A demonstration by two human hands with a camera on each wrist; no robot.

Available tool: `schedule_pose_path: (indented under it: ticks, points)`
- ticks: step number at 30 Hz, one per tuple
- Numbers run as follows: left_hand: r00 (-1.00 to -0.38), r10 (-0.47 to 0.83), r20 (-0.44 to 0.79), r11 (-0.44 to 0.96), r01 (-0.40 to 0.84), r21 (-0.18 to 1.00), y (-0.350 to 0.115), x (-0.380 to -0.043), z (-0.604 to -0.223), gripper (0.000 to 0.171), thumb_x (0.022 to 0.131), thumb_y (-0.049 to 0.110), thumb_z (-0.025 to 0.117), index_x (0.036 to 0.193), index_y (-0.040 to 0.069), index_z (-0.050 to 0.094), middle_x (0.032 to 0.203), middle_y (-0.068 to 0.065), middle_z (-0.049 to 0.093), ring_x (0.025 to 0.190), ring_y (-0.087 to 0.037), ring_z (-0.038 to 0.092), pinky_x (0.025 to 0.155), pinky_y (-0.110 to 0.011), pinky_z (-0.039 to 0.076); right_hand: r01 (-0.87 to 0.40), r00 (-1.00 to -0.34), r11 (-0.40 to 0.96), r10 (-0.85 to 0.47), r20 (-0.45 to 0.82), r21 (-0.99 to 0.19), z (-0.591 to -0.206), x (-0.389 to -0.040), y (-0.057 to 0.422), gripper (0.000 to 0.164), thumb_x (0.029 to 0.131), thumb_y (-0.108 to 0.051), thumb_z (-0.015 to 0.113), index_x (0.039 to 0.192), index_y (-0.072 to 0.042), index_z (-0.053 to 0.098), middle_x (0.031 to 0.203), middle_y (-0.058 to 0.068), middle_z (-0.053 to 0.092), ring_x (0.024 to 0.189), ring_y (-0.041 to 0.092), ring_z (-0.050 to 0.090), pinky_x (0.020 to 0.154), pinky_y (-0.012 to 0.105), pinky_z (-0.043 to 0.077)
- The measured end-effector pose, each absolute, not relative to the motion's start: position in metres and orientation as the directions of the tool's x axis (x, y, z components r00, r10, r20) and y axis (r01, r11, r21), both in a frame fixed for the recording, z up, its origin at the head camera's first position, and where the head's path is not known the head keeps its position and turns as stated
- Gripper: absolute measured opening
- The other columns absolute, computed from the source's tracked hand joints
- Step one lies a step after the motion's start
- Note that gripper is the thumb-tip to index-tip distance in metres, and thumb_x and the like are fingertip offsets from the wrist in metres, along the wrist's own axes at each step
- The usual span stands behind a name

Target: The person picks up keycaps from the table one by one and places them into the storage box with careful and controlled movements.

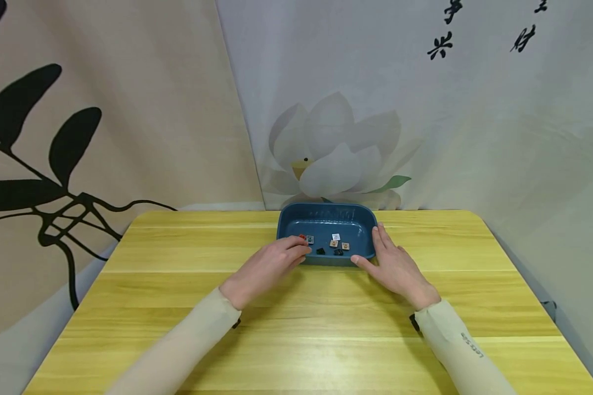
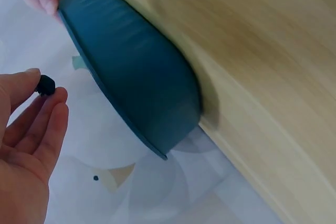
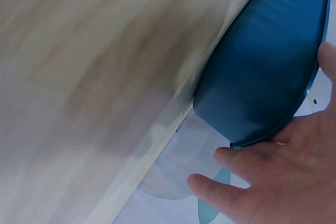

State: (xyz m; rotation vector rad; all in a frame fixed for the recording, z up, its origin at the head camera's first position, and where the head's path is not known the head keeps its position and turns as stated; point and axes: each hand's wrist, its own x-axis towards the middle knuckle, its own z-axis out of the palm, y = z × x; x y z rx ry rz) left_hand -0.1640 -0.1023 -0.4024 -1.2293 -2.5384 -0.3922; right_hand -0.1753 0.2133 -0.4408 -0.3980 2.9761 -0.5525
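Observation:
A blue rectangular tray [image 1: 361, 219] stands at the table's far edge with several small square pieces inside. My left hand [image 1: 275, 260] is over the tray's near left corner. Between its thumb and fingertips it pinches a small black piece [image 2: 45, 85], seen against the backdrop in the left wrist view. My right hand [image 1: 397, 269] touches the tray's near right corner, thumb on the front rim and straight, spread fingers along the right end. In the right wrist view its fingers [image 3: 247, 163] lie at the rim, two tips reaching past the outer wall.
Inside the tray, a red piece [image 1: 302, 237] and a grey one [image 1: 310, 240] lie left, a white piece [image 1: 336, 237] and two tan ones right, black pieces [image 1: 338, 252] near the front. Behind the wooden table [image 1: 326, 329] hangs a printed cloth [image 1: 336, 148].

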Motion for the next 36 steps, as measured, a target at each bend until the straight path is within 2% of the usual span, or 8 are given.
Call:
schedule_pose_path:
  ticks: [6, 11, 16, 20, 25, 34, 36]
  points:
    - [-0.626, 0.672, 0.396, 0.627, 0.765, 0.144, -0.086, -0.174, -0.404, 0.026, 0.094, 0.01, 0.077, 0.12, 0.007, 0.075, 0.12, -0.005, 0.071, 0.109, -0.017, 0.069, 0.094, -0.026, 0.056, -0.239, -0.962, 0.903, -0.269, -0.036, -0.357, -0.441, -0.175, 0.212, 0.11, 0.098, -0.077, 0.04, 0.162, 0.007, 0.009, 0.171, 0.024, 0.004, 0.151, 0.045, 0.028, 0.116, 0.067, 0.029]
    - [-0.681, 0.609, 0.406, 0.678, 0.713, 0.178, -0.073, -0.183, -0.407, 0.024, 0.097, 0.01, 0.073, 0.12, 0.006, 0.075, 0.12, -0.007, 0.069, 0.108, -0.018, 0.069, 0.093, -0.027, 0.057, -0.232, -0.962, 0.904, -0.267, -0.049, -0.36, -0.442, -0.176, 0.213, 0.111, 0.098, -0.078, 0.039, 0.162, 0.007, 0.009, 0.171, 0.024, 0.002, 0.152, 0.045, 0.026, 0.116, 0.067, 0.029]
    - [-0.736, 0.545, 0.401, 0.713, 0.659, 0.241, -0.064, -0.191, -0.412, 0.021, 0.099, 0.01, 0.07, 0.118, 0.005, 0.076, 0.116, -0.007, 0.066, 0.099, -0.016, 0.069, 0.087, -0.024, 0.058, -0.231, -0.962, 0.901, -0.267, -0.05, -0.368, -0.441, -0.176, 0.215, 0.111, 0.097, -0.078, 0.039, 0.162, 0.007, 0.008, 0.171, 0.024, 0.002, 0.151, 0.045, 0.027, 0.116, 0.067, 0.028]
    - [-0.782, 0.521, 0.341, 0.747, 0.611, 0.26, -0.059, -0.198, -0.415, 0.019, 0.1, 0.01, 0.069, 0.117, 0.005, 0.077, 0.112, -0.007, 0.067, 0.095, -0.016, 0.069, 0.084, -0.024, 0.059, -0.241, -0.961, 0.898, -0.273, -0.037, -0.368, -0.44, -0.175, 0.214, 0.11, 0.098, -0.077, 0.04, 0.162, 0.008, 0.009, 0.17, 0.025, 0.003, 0.151, 0.046, 0.027, 0.115, 0.067, 0.029]
    - [-0.829, 0.498, 0.255, 0.792, 0.554, 0.256, -0.053, -0.206, -0.418, 0.02, 0.099, 0.01, 0.071, 0.117, 0.004, 0.077, 0.113, -0.009, 0.07, 0.099, -0.02, 0.071, 0.086, -0.028, 0.059, -0.242, -0.961, 0.897, -0.274, -0.038, -0.371, -0.44, -0.175, 0.214, 0.109, 0.099, -0.076, 0.04, 0.162, 0.008, 0.009, 0.171, 0.025, 0.004, 0.152, 0.045, 0.026, 0.115, 0.067, 0.029]
    - [-0.862, 0.485, 0.151, 0.83, 0.507, 0.232, -0.045, -0.216, -0.421, 0.011, 0.096, 0.011, 0.075, 0.105, 0.006, 0.08, 0.096, -0.006, 0.07, 0.087, -0.018, 0.068, 0.074, -0.026, 0.058, -0.232, -0.962, 0.899, -0.269, -0.049, -0.371, -0.442, -0.177, 0.214, 0.11, 0.098, -0.078, 0.039, 0.163, 0.005, 0.009, 0.171, 0.023, 0.002, 0.149, 0.046, 0.031, 0.116, 0.066, 0.029]
    - [-0.866, 0.482, 0.131, 0.835, 0.499, 0.233, -0.044, -0.218, -0.421, 0.012, 0.096, 0.011, 0.075, 0.105, 0.006, 0.08, 0.098, -0.006, 0.071, 0.088, -0.018, 0.068, 0.075, -0.026, 0.058, -0.226, -0.963, 0.902, -0.264, -0.054, -0.368, -0.442, -0.178, 0.214, 0.112, 0.097, -0.08, 0.037, 0.163, 0.005, 0.007, 0.171, 0.022, 0.001, 0.15, 0.045, 0.03, 0.116, 0.066, 0.029]
